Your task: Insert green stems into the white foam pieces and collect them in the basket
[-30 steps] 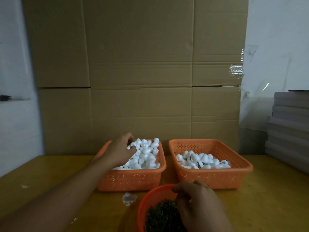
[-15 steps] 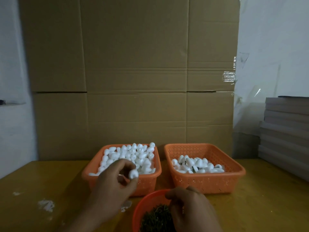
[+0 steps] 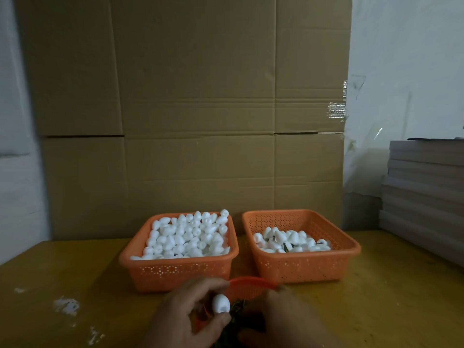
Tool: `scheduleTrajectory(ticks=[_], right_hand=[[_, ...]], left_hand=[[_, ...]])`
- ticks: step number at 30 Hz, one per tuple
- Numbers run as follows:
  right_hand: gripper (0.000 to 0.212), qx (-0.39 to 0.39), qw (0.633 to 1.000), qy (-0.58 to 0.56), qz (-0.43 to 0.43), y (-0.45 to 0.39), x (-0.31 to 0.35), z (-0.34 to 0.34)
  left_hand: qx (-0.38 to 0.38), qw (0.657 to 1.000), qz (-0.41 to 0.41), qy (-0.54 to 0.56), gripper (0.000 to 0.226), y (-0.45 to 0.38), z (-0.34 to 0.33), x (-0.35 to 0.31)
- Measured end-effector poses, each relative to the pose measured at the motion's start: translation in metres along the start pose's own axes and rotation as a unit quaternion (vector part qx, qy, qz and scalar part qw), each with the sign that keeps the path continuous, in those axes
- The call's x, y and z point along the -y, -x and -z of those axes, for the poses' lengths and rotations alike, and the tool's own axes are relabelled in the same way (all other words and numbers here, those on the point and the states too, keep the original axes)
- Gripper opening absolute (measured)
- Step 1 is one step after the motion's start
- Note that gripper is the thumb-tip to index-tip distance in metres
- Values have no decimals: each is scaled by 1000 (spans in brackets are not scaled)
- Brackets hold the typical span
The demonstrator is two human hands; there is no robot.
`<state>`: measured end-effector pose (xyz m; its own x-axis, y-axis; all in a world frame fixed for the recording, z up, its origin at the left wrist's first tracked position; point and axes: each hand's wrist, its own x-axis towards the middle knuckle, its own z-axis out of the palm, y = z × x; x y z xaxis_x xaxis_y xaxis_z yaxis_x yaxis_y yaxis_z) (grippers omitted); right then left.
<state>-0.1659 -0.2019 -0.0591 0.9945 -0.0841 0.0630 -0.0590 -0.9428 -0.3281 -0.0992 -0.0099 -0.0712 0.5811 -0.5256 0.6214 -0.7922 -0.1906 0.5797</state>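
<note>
My left hand (image 3: 185, 320) pinches one white foam piece (image 3: 221, 303) at the bottom centre, just above a small round orange bowl (image 3: 251, 283) of green stems (image 3: 237, 307). My right hand (image 3: 288, 322) is curled over the bowl's right side; whether it holds a stem is hidden. Behind them, the left orange basket (image 3: 175, 263) is heaped with plain foam pieces (image 3: 188, 234). The right orange basket (image 3: 310, 258) holds a smaller pile of foam pieces (image 3: 288, 243), with some dark stems showing among them.
A tall cardboard wall (image 3: 193, 121) stands right behind the baskets. Stacked grey boards (image 3: 424, 197) sit at the right edge of the yellow table (image 3: 75, 267). White foam crumbs (image 3: 66, 305) lie on the table at the left.
My left hand took a foam piece from the left basket and brought it down to the stem bowl. My right hand stayed over the bowl. The camera tilted slightly.
</note>
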Motion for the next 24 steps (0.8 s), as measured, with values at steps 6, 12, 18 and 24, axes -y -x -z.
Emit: scheduleTrajectory(ticks=[6,12,18,24], right_hand=[[40,60,996,52,-31,-12,3,-8],[28,55,996,60,-29,-15,6,-9],[24,-8,996,78,-33,-8,9,-5],[21,-76,996,31,-20,-2,12,0]], left_hand=[[8,999,27,33,25,4,-6,-11],[17,991,98,94,19,0,-3,-17],[88,962,161,202,47,2,0,-9],[41,952,186,241,40,0,-6,-12]])
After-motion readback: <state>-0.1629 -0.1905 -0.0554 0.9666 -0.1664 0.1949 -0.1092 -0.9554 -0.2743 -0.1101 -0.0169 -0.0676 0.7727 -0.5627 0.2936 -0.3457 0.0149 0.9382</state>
